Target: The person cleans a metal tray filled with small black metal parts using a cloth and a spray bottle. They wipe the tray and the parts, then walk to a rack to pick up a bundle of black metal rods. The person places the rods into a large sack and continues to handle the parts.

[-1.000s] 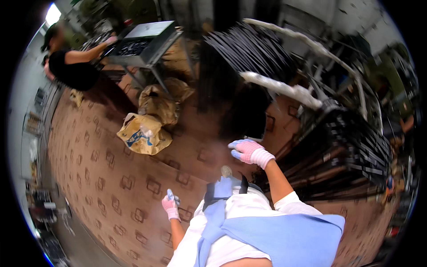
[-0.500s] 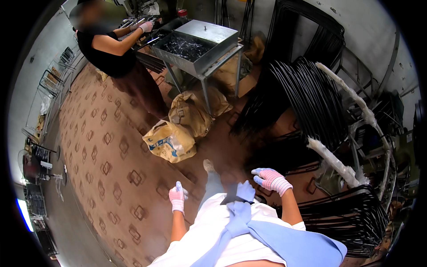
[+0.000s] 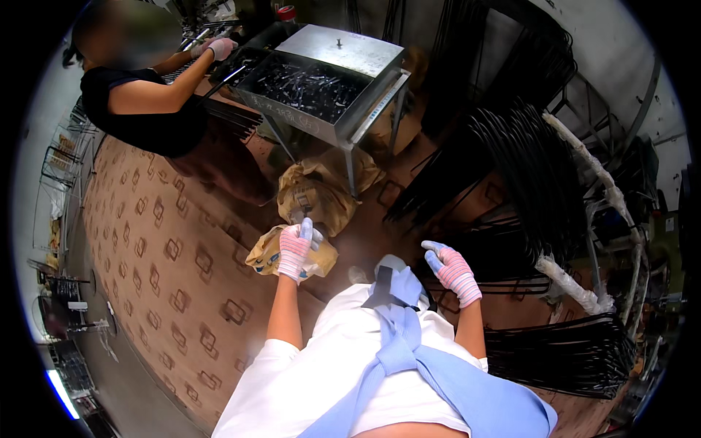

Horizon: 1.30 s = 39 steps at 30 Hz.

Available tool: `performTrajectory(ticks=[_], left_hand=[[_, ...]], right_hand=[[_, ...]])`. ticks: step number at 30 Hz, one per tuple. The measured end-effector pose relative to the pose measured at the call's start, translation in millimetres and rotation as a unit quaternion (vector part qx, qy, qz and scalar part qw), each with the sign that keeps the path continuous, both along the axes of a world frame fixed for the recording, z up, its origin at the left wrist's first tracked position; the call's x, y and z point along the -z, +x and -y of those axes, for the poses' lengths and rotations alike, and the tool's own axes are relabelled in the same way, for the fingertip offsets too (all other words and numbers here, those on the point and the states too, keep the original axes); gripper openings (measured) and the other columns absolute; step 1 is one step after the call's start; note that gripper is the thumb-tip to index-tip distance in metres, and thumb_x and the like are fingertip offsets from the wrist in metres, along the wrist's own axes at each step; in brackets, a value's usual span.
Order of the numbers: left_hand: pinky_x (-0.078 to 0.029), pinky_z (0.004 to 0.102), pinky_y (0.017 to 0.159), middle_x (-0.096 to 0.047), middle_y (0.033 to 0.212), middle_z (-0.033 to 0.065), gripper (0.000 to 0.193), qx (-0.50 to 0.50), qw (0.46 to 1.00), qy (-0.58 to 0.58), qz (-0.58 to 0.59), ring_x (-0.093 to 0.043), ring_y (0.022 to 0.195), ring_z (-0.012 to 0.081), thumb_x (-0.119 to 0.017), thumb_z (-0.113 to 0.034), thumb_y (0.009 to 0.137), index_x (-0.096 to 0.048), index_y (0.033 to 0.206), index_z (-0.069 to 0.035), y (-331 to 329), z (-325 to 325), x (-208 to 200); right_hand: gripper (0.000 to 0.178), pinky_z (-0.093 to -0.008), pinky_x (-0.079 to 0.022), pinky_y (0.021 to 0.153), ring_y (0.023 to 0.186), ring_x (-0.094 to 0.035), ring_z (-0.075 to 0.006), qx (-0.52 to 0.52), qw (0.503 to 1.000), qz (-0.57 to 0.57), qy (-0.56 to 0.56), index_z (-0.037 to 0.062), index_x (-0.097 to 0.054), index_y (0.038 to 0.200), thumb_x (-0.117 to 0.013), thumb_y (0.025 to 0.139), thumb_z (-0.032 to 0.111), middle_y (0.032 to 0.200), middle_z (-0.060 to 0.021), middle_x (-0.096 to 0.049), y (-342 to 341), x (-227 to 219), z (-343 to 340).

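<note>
My left hand (image 3: pixel 296 251), in a pink-and-white striped work glove with bluish fingertips, is raised ahead of me with nothing in it. Its fingers are loosely stretched, and in the picture it overlaps a crumpled tan sack (image 3: pixel 264 252). My right hand (image 3: pixel 454 273), gloved alike, hangs in the air at my right side, its fingers extended and holding nothing. To the right of it lie bundles of thin black rods (image 3: pixel 562 354). Farther ahead stands a metal bin on legs (image 3: pixel 332 130), holding many small dark pieces, partly covered by a flat metal lid (image 3: pixel 343 45).
A co-worker (image 3: pixel 146 98) in black stands left of the bin, gloved hands at a machine. Another tan sack (image 3: pixel 332 179) rests under the bin. Bent black rods (image 3: pixel 522 175) hang on a rack with wrapped bars (image 3: pixel 580 150). Patterned brown carpet (image 3: pixel 171 270) covers the floor.
The bin and sacks appear larger and nearer. My left hand has risen and moved forward, now in front of the nearest sack. My right hand has shifted slightly.
</note>
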<state>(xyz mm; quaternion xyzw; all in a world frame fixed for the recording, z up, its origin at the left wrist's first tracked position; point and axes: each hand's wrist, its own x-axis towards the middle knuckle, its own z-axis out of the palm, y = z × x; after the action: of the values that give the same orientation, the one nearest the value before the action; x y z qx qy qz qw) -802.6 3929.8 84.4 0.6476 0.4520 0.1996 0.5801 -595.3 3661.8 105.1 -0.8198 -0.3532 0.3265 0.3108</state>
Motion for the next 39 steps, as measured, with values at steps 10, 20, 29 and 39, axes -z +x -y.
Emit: performTrajectory(ticks=[10,20,29,39], left_hand=[[-0.05,0.0282,0.066,-0.065,0.073,0.0152,0.051,0.0,0.999,-0.049,0.024,-0.064,0.064,0.0211,-0.035,-0.033,0.093,-0.064,0.084,0.008,-33.2,-29.0,32.3],[-0.044,0.0286,0.084,-0.064,0.097,0.0091,0.025,0.016,0.967,0.251,-0.029,-0.059,0.093,0.0204,-0.054,-0.018,0.084,-0.061,0.105,-0.006,132.9,-92.3,-14.0],[-0.037,0.0357,0.093,-0.057,0.11,0.0102,0.035,-0.063,0.874,0.456,-0.158,-0.048,0.108,0.0287,-0.06,-0.012,0.075,-0.057,0.11,-0.011,217.8,-164.0,-17.5],[-0.04,0.0333,0.088,-0.061,0.098,0.0107,0.024,-0.072,0.965,0.245,-0.063,-0.054,0.096,0.0253,-0.058,-0.011,0.077,-0.063,0.1,-0.006,256.2,-176.5,-27.5]], right_hand=[[0.034,-0.0368,-0.045,0.077,0.086,-0.057,-0.0343,-0.006,1.0,-0.015,-0.004,0.0091,-0.06,0.104,-0.047,0.083,0.033,0.091,-0.0189,-0.061,67.2,-1.4,-140.2],[0.027,-0.0374,-0.045,0.081,0.096,-0.055,-0.0285,-0.16,0.967,0.134,0.149,0.0141,-0.057,0.106,-0.052,0.081,0.021,0.104,-0.0129,-0.058,151.0,-9.3,-365.5],[0.026,-0.0414,-0.038,0.091,0.109,-0.046,-0.0347,-0.32,0.872,0.323,0.183,0.0109,-0.058,0.096,-0.061,0.07,0.012,0.119,-0.0182,-0.047,174.7,24.7,-445.0],[0.014,-0.0213,-0.044,0.061,0.066,-0.052,-0.0059,-0.154,0.844,-0.483,0.174,0.0011,-0.06,0.087,-0.066,0.075,0.004,0.075,0.0006,-0.059,218.8,23.1,-429.6]])
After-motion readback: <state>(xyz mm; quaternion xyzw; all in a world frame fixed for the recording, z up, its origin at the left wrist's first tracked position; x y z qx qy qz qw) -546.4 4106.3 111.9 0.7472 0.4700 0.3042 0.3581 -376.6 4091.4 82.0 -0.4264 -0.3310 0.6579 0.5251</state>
